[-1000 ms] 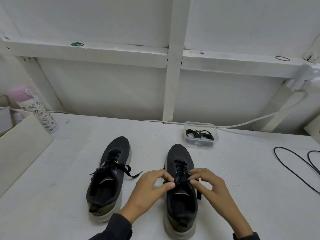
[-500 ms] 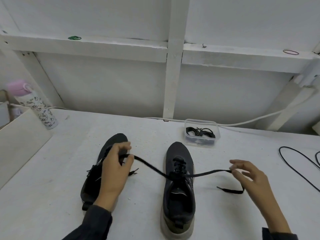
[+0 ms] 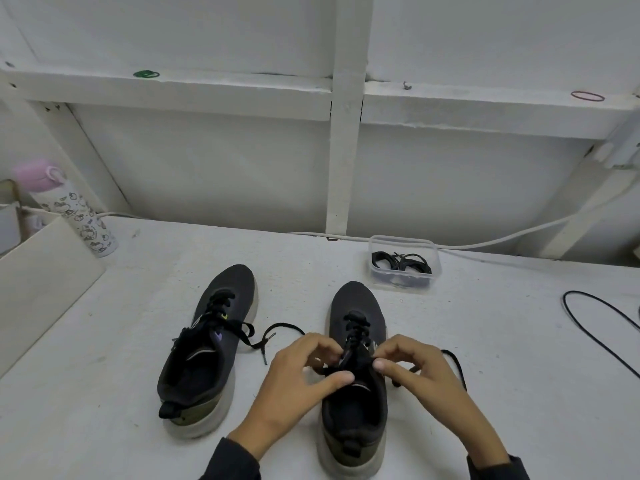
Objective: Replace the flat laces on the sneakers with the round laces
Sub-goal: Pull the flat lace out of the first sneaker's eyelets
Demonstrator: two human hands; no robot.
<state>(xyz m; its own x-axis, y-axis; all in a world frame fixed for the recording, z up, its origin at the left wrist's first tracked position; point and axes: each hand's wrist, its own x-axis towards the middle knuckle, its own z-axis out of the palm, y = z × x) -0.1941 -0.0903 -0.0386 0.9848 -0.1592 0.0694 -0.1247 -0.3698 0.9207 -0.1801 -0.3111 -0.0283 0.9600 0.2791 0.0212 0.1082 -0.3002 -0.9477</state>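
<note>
Both hands are in at the right-hand sneaker (image 3: pixel 356 306), which stands toe-away on the white table (image 3: pixel 104 410); the left hand (image 3: pixel 298 379) has its fingers curled, thumb and forefinger pinching the flat lace (image 3: pixel 353 327) at the top crossing; the right hand (image 3: pixel 426 379) mirrors it from the other side, fingers bent, pinching the same lace just beside the tongue. One loose end (image 3: pixel 453 362) trails off on the table past the right hand; the bow looks undone, but the lace is threaded through the eyelets further down.

So this reads as the unlacing step, top row first. The left-hand sneaker (image 3: pixel 228 289) waits just beside, its own lace (image 3: pixel 242 332) untied, ends sprawled on the table. The round laces (image 3: pixel 401 263) lie coiled in the clear tub (image 3: pixel 401 239) beyond the right-hand sneaker's toe, untouched.

The next move, I'd judge, calls for slack; loosen the crossing, draw each end back out of its eyelet, one row at a time, without snagging the tips.
</note>
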